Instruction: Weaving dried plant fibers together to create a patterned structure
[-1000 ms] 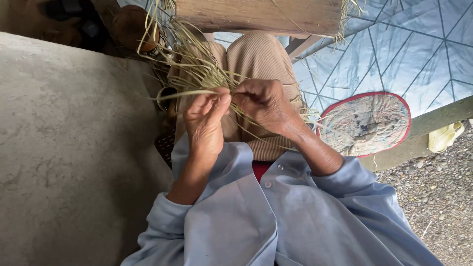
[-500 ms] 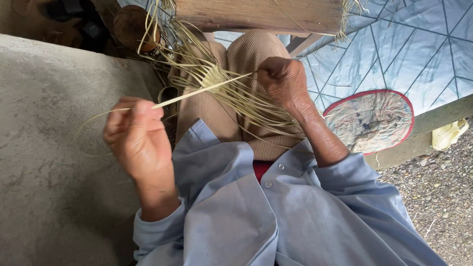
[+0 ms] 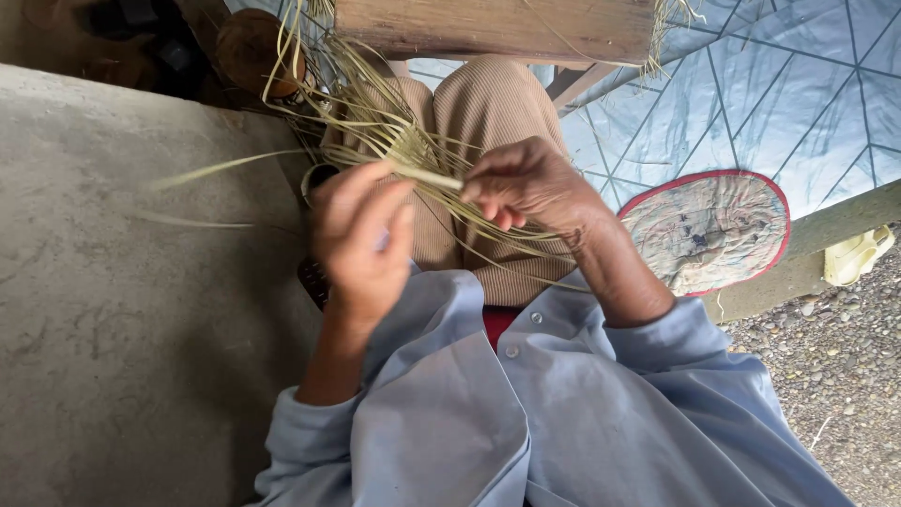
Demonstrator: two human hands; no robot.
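Concrete slab sat at far left. Left hand, flung wide w/ a strand half a sec earlier, was back at centre, grip pinching pale straw strip; right hand pinched its other end over lap. Strand pulled thru, tightened. Round cushion lay right.

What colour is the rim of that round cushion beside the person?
Red, around a faded pale patterned middle on the round cushion; the head view shows it.

Wooden plank cut off by top edge. Straw strips tangle under it, ends hidden. Left hand motion-blurred, grip on the strip unclear. Dark objects top left too dim to identify.
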